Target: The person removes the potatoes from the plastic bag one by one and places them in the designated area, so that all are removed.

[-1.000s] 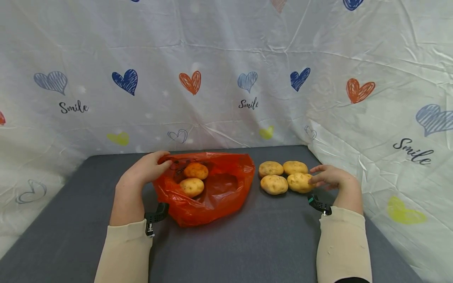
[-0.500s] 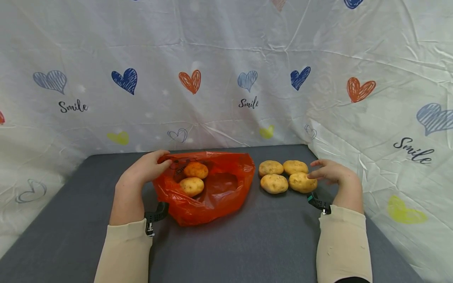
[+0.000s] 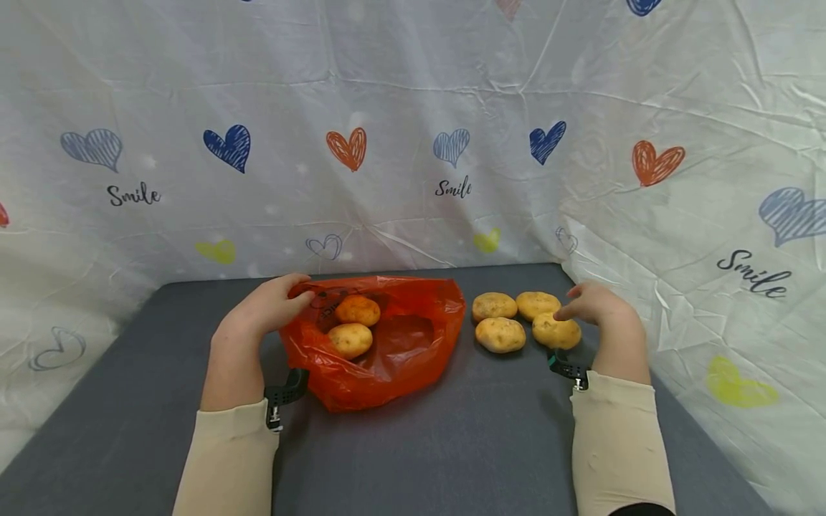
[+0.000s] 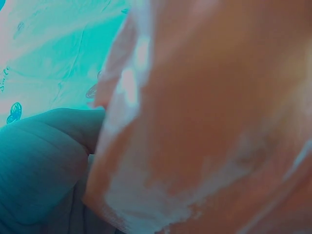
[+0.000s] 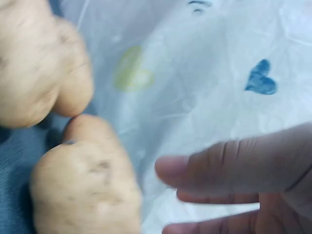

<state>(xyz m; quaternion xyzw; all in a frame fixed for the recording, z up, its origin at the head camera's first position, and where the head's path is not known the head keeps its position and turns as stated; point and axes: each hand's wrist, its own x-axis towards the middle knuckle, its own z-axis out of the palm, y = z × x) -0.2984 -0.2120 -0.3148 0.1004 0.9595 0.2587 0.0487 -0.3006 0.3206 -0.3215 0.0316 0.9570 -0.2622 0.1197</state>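
Observation:
In the head view my left hand [image 3: 267, 308] holds the left rim of a red plastic bag [image 3: 387, 387], thumb and fingers at its edge. The bag lies with its mouth open, two potatoes inside: one at the back [image 3: 358, 310], one in front [image 3: 350, 340]. In the left wrist view the bag [image 4: 219, 122] hides most of the fingers. My right hand [image 3: 596, 304] hovers by the front right potato [image 3: 556, 332] of a small cluster. In the right wrist view, thumb and fingers stretch out beside that potato [image 5: 87, 190], with a gap between.
Three other potatoes sit close together: back left [image 3: 494, 306], back right [image 3: 537, 304] and front left [image 3: 500, 335]. They are on a dark grey table [image 3: 439, 459], right of the bag. A white sheet [image 3: 400, 93] printed with hearts hangs behind and along the right side.
My right hand has moved left and slightly away from me, over the front right potato. That potato has shifted a little to the right. The left hand and the bag stay put.

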